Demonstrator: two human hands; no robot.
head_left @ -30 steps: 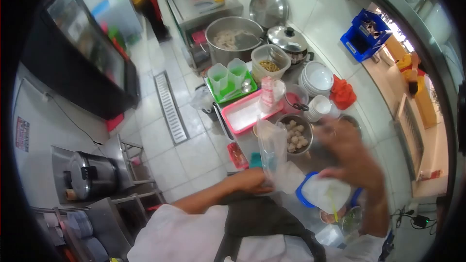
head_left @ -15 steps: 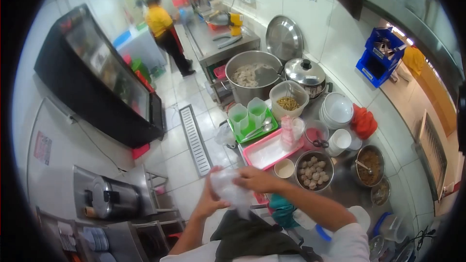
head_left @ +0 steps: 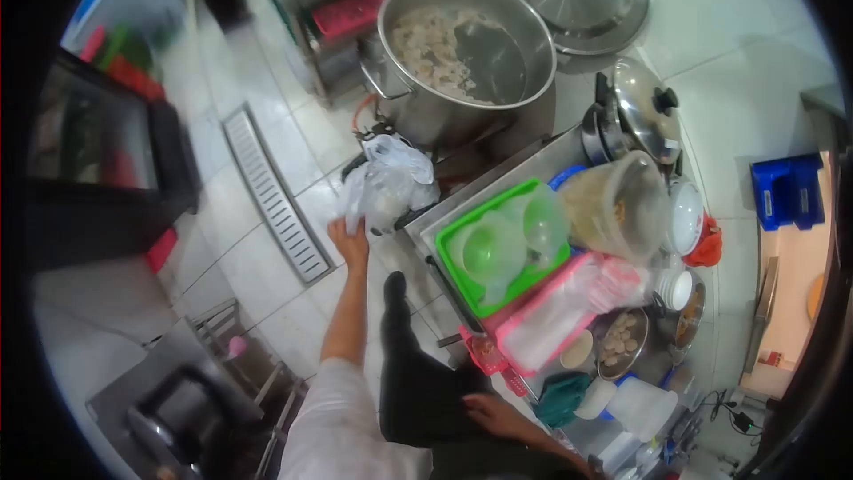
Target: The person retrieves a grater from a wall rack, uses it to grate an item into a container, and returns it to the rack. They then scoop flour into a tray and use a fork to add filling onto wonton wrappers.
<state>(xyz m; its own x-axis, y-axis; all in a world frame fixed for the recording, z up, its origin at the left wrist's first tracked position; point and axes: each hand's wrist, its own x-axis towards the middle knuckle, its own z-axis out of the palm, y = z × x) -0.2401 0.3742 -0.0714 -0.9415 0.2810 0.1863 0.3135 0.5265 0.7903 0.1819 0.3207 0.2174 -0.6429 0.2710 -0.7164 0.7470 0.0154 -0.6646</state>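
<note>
My left hand (head_left: 348, 238) reaches forward at the left, its fingers closed at the edge of a white plastic bag (head_left: 395, 185). The crumpled bag hangs by the corner of the metal table, below the large pot; what is inside it I cannot make out. My right hand (head_left: 494, 414) is low, in front of my dark apron, slightly blurred, fingers apart and holding nothing. Near it are a red plastic basket (head_left: 482, 354) and a teal cloth (head_left: 562, 398) at the table's edge.
A large steel pot (head_left: 468, 93) holds pale food in liquid. On the table stand a green tray (head_left: 484, 302) with plastic jugs, a pink tray (head_left: 542, 347), a clear tub (head_left: 613, 204) and a bowl of meatballs (head_left: 622, 342). A floor drain (head_left: 275, 196) runs at left.
Both hands were together on a crumpled white plastic bag. Now my left hand has moved forward to the hanging bag, and my right hand has dropped back. The view has tilted towards the floor.
</note>
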